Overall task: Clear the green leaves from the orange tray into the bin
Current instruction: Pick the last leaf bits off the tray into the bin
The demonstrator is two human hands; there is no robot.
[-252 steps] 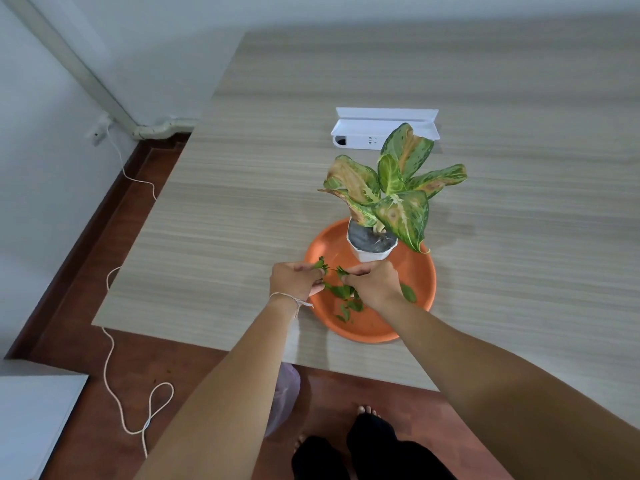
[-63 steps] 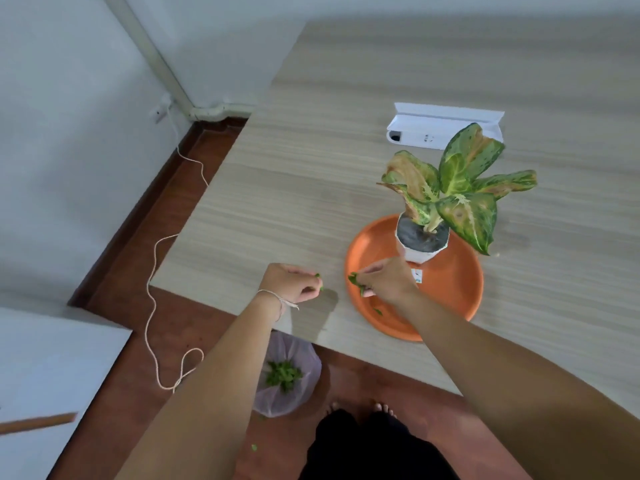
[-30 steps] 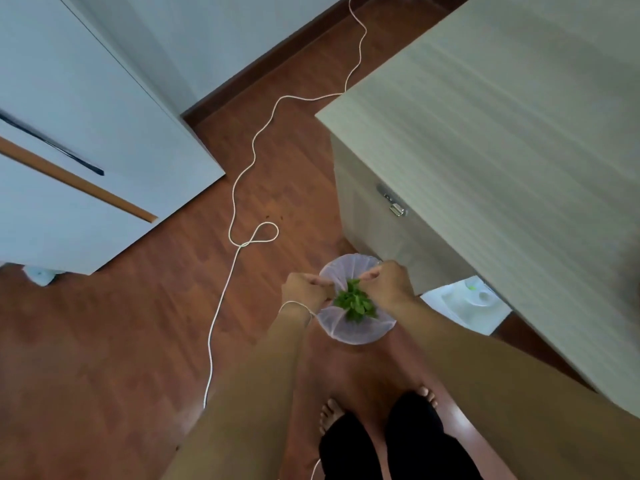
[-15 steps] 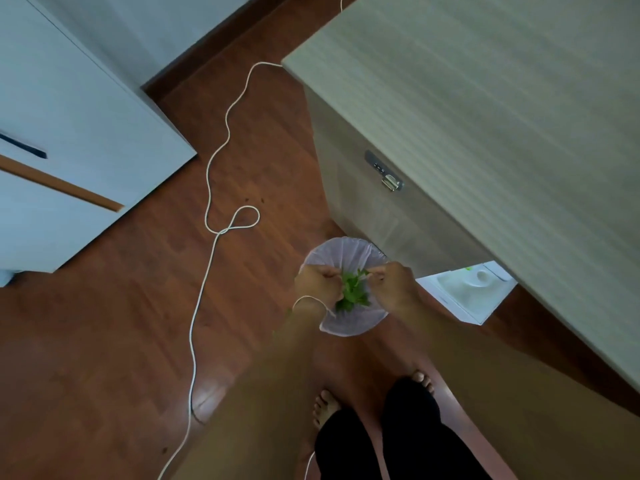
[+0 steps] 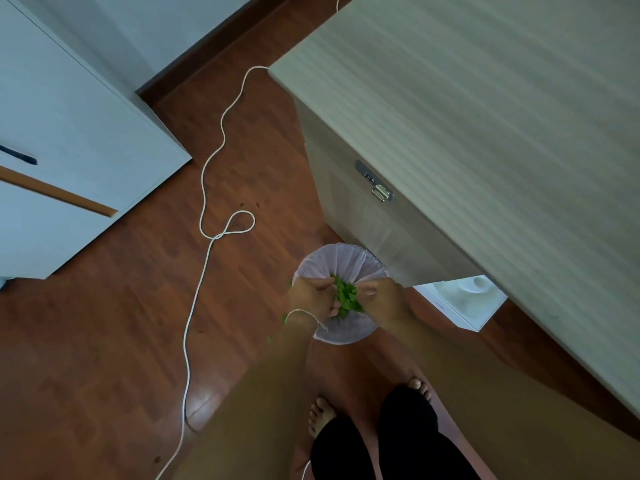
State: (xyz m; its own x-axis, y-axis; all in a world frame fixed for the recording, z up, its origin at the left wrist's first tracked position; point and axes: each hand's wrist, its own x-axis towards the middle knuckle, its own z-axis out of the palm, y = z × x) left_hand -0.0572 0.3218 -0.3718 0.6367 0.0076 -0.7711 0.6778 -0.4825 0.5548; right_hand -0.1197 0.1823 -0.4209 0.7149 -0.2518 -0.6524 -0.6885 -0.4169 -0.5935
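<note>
Over the lined bin [image 5: 341, 263], left hand [image 5: 310, 299] and right hand [image 5: 384, 297] loosely cup light, limp green leaves [image 5: 344, 297], likely best gathered from beneath in bunches.

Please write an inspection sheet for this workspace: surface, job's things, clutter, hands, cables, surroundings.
Surface: wood-grain table top, visible part bare; orange tray out of view.
Job's things: green leaves over the lined bin on the floor.
Clutter: small green bits beside the bin.
Hands: left hand and right hand above the bin, leaves between them.
Cables: white cord looped across the floor.
Surroundings: white cabinet; white box under the table.
</note>
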